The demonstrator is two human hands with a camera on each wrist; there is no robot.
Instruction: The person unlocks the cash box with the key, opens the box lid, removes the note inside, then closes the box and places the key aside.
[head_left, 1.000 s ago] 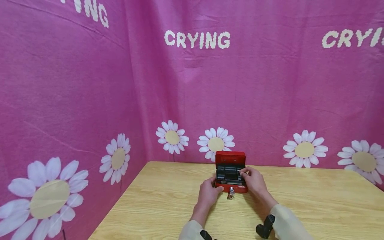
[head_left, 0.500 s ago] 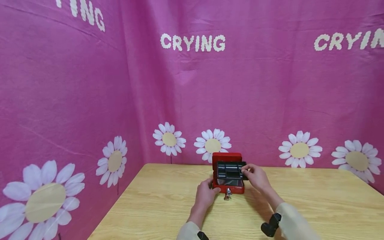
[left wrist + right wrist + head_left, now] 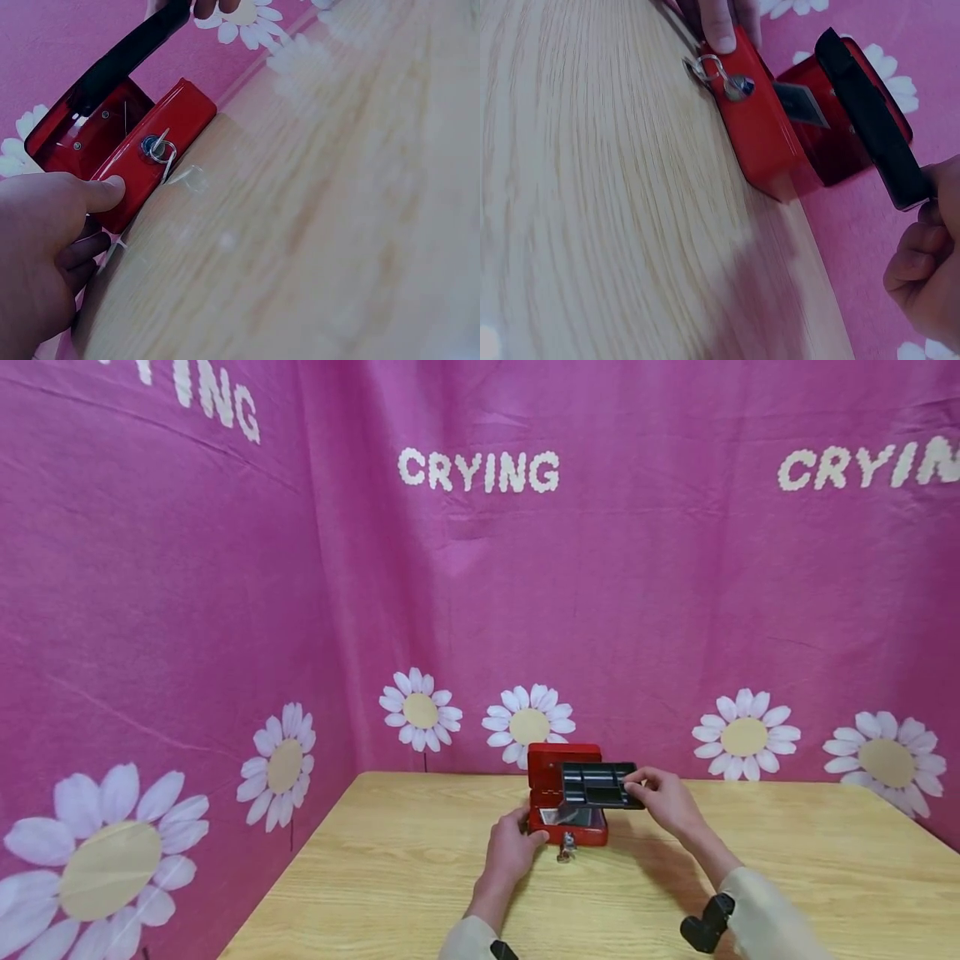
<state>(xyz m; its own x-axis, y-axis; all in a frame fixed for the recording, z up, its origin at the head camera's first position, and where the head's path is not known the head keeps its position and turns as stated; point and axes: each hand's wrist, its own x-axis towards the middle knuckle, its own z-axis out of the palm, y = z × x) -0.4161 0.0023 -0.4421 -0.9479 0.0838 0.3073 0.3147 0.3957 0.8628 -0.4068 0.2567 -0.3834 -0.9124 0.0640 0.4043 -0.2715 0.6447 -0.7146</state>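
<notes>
A small red cash box (image 3: 567, 835) stands on the table with its lid (image 3: 564, 752) raised toward the back. Keys on a ring (image 3: 166, 152) hang from the lock on its front. My left hand (image 3: 512, 852) grips the box's left front corner, thumb on the front face and fingers around the side. Raised above the box's right part is a black compartment tray (image 3: 600, 785). My right hand (image 3: 667, 802) pinches this tray by its right edge. Inside the box a flat card-like piece (image 3: 801, 103) sticks up, seen in the right wrist view.
The wooden table (image 3: 420, 868) extends to both sides of the box. Behind it and at the left hangs a pink cloth (image 3: 637, 568) with daisies and lettering. Black wrist devices (image 3: 707, 924) sit at both sleeves.
My right hand has lifted the black tray out of the cash box and moved it to the right, uncovering the box's inside. The left hand keeps its hold on the box.
</notes>
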